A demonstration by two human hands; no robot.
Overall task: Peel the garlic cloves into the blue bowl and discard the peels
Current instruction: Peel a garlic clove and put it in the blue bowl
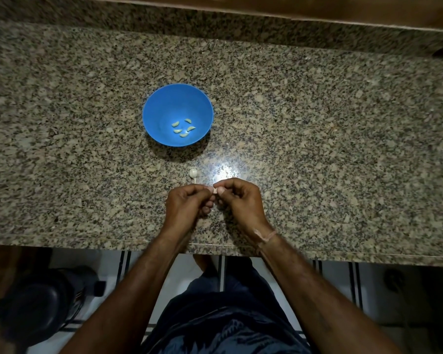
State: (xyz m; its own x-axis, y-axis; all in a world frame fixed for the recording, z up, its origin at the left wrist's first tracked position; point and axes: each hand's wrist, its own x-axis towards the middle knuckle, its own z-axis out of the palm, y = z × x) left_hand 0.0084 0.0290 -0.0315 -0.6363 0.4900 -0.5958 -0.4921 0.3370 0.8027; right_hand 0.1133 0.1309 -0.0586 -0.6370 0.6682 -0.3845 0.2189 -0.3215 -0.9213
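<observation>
Head view: the left hand (187,200) and right hand (237,198) meet over the near part of the granite counter (317,129), fingertips of both pinched together on one garlic clove (214,190), a pale sliver showing between the thumbs. This two-handed pinch suits pulling skin off. The blue bowl (154,108) stands farther back, within easy reach for drops, and holds five peeled cloves (183,128). A small white garlic remnant (192,172) lies between bowl and hands, apparently the remaining supply. No discard container for peels is visible.
</observation>
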